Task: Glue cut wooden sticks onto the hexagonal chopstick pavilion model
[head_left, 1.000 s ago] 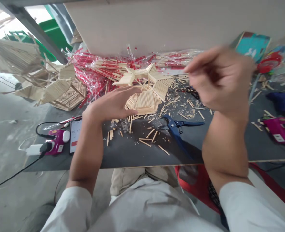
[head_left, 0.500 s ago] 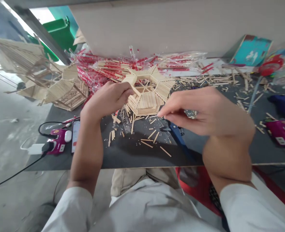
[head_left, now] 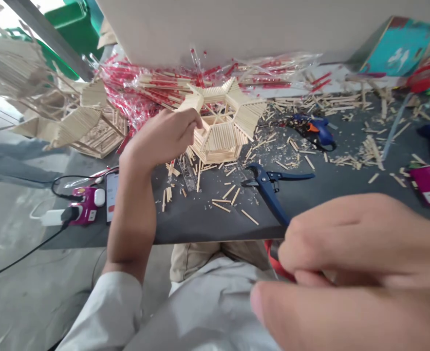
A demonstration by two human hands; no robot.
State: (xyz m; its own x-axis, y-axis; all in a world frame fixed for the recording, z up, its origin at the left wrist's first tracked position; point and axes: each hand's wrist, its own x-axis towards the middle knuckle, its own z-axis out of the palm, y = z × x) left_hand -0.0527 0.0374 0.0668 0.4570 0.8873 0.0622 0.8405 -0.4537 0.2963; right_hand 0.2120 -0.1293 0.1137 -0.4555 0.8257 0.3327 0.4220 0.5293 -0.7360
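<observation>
A star-shaped model built of thin wooden sticks (head_left: 222, 136) sits on the dark table, its slatted panels flaring around an open middle with crossed sticks. My left hand (head_left: 167, 134) is closed at the model's left side, fingertips curled down by a panel there; the hand hides part of that side. Close to the camera at lower right is my right hand (head_left: 349, 243), fingers curled in and the thumb apart below them. Nothing shows in it. Beyond its knuckles lies a blue-handled cutter (head_left: 273, 195), and short stick pieces (head_left: 222, 202) are scattered before the model.
Red-tipped sticks in clear plastic (head_left: 127, 92) line the back. A larger stick structure (head_left: 79, 122) stands left. A blue glue gun (head_left: 320, 131) lies right among offcuts. Magenta power sockets (head_left: 85, 207) and a phone (head_left: 111, 192) are at left, with cables over the edge.
My right hand has pulled back from the model, toward the camera and lower right, uncovering the cutter and glue gun. My left hand stays by the model. The view has shifted slightly.
</observation>
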